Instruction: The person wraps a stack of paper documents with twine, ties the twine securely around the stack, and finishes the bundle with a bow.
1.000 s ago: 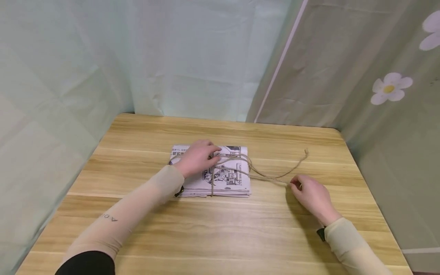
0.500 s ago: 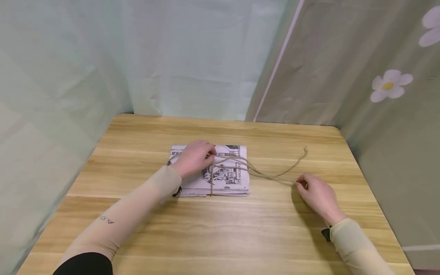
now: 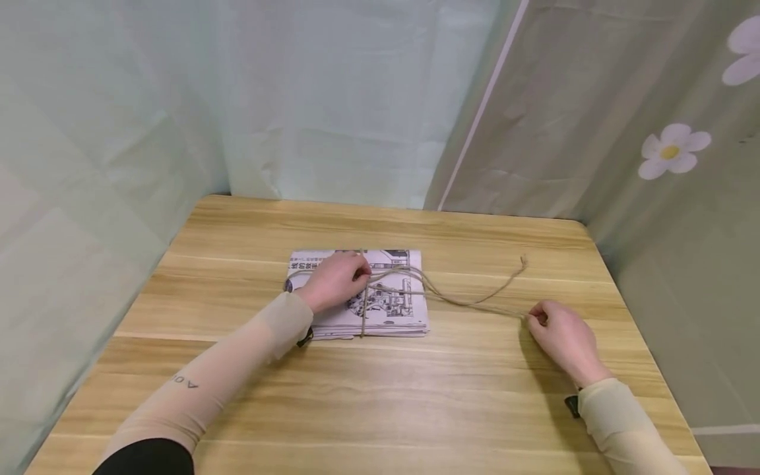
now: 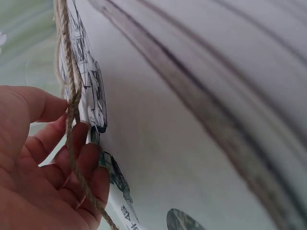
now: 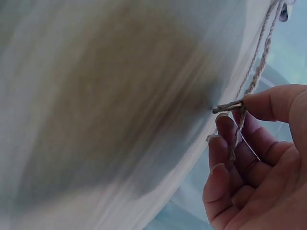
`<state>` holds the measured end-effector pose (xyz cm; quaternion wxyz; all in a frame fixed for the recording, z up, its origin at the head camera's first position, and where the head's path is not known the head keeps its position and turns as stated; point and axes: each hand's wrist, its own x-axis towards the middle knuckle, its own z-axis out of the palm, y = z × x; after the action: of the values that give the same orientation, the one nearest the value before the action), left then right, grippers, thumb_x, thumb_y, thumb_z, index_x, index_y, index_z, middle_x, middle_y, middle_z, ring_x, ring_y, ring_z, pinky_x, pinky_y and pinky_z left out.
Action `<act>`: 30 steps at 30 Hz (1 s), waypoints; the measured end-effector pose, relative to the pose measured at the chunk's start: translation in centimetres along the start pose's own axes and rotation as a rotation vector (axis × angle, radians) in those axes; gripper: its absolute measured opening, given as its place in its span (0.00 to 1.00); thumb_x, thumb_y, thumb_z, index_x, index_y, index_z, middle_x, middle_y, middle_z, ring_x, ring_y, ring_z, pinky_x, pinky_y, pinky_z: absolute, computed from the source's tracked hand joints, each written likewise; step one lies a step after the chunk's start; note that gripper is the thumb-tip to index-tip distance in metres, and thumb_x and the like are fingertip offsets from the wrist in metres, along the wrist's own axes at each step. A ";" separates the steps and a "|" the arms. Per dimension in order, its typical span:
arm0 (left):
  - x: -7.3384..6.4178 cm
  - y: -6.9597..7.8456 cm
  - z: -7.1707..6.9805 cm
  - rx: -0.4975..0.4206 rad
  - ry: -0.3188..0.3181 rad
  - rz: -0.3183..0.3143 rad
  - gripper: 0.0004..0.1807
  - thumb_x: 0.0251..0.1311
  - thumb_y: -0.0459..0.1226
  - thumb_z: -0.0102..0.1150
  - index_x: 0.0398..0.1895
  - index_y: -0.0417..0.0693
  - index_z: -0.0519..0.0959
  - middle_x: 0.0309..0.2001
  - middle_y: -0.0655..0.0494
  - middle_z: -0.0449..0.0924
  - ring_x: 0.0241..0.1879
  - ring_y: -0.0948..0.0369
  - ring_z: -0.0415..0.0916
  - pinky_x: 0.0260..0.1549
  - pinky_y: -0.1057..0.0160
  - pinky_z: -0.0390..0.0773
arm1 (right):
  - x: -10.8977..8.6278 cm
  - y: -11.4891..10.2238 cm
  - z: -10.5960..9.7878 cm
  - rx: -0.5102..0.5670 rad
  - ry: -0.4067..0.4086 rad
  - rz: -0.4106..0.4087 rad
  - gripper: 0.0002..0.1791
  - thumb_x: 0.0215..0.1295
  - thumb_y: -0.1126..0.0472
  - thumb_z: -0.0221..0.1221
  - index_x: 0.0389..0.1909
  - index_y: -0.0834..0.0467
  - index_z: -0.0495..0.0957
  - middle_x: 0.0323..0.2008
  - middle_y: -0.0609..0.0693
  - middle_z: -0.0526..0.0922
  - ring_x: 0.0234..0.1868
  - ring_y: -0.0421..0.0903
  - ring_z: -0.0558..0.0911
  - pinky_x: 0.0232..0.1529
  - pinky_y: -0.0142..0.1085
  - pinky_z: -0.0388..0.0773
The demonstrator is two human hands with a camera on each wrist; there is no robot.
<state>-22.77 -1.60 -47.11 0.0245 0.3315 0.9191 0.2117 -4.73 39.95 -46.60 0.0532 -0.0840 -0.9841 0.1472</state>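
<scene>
A folded stack of newspapers lies on the table, with brown twine running across it both ways. My left hand rests over the stack where the strands cross. In the left wrist view its thumb and forefinger pinch the twine there, and a strand runs down over the curled fingers. Out to the right, my right hand pinches a strand that leads back to the stack. The right wrist view shows a short doubled piece of twine sticking out past the thumb.
Another loose strand curves up to a frayed end on the table beyond the right hand. The wooden table is bordered by pale curtains behind and at both sides.
My right hand has moved right, drawing its strand farther out. The left fingers, spread a second ago, have come together on the twine at the crossing. The stack appears slightly farther left.
</scene>
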 end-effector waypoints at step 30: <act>-9.9 6.9 3.5 0.398 -0.106 0.287 0.37 0.70 0.53 0.58 0.77 0.47 0.65 0.75 0.47 0.65 0.74 0.43 0.59 0.71 0.39 0.59 | 10.7 -15.3 5.1 -0.230 -0.192 -0.668 0.27 0.81 0.61 0.46 0.77 0.54 0.64 0.78 0.52 0.60 0.78 0.64 0.54 0.74 0.61 0.55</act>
<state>-10.30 -1.65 -48.45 -0.0233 0.4676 0.8836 0.0100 -18.14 26.07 -46.02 -0.0042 0.2506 -0.9679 0.0172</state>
